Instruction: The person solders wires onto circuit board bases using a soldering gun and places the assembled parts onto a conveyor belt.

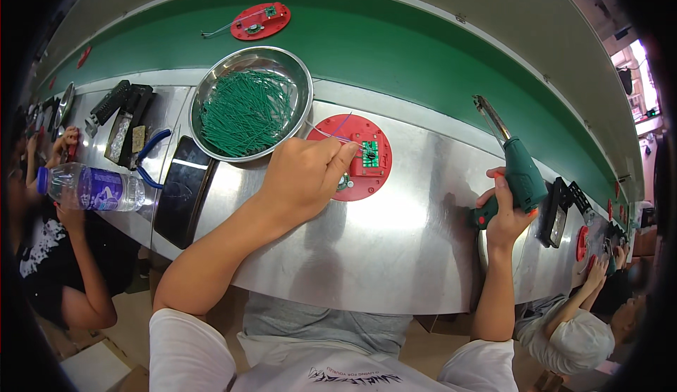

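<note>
A round red plastic piece (363, 189) lies on the metal bench in front of me. A small green circuit board (370, 155) sits on it, with thin purple and white wires at its left. My left hand (300, 173) pinches thin wires against the board's left edge, its fist covering part of the red piece. To the right, my right hand (503, 212) grips a green pistol-shaped soldering gun (524, 173). Its metal tip points up and away, apart from the board. A steel bowl (305, 74) of loose green wires (243, 113) stands behind my left hand.
Left of the bowl are a dark phone (182, 194), blue-handled pliers (147, 163), a water bottle (102, 186) and a black soldering stand (127, 127). Another red piece (261, 21) lies on the green back strip. A black stand (557, 212) is at right. Co-workers sit on both sides.
</note>
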The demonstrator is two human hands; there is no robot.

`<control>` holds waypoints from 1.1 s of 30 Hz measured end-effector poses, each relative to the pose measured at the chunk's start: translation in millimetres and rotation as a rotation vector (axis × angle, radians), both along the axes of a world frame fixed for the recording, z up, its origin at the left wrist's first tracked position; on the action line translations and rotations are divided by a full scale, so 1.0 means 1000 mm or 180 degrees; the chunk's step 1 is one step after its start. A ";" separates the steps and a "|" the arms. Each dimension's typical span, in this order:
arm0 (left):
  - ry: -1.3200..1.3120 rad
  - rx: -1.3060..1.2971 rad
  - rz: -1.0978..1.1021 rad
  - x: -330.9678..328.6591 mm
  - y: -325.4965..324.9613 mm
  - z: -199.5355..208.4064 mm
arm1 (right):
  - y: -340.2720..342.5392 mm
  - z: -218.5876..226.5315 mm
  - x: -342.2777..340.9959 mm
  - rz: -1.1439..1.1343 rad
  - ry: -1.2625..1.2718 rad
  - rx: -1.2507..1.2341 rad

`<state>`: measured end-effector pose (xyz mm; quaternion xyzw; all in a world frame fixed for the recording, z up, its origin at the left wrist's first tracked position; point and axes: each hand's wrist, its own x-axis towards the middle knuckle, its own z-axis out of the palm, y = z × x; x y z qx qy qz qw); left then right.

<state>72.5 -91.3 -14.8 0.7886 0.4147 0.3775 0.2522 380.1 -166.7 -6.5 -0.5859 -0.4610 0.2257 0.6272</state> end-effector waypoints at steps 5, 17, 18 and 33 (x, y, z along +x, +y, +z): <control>0.0002 -0.0301 0.0014 0.000 -0.002 0.009 | 0.000 0.000 0.000 0.0059 -0.0017 0.0048; -0.1759 -0.1554 -0.0123 -0.008 -0.009 0.035 | 0.000 0.000 0.000 0.0046 0.0040 0.0034; -0.1811 -0.1928 -0.0217 -0.009 -0.008 0.036 | -0.001 0.000 0.000 0.0022 0.0066 0.0006; -0.1387 -0.1990 -0.0459 -0.008 0.002 0.021 | -0.002 0.004 0.001 0.0005 0.0126 0.0083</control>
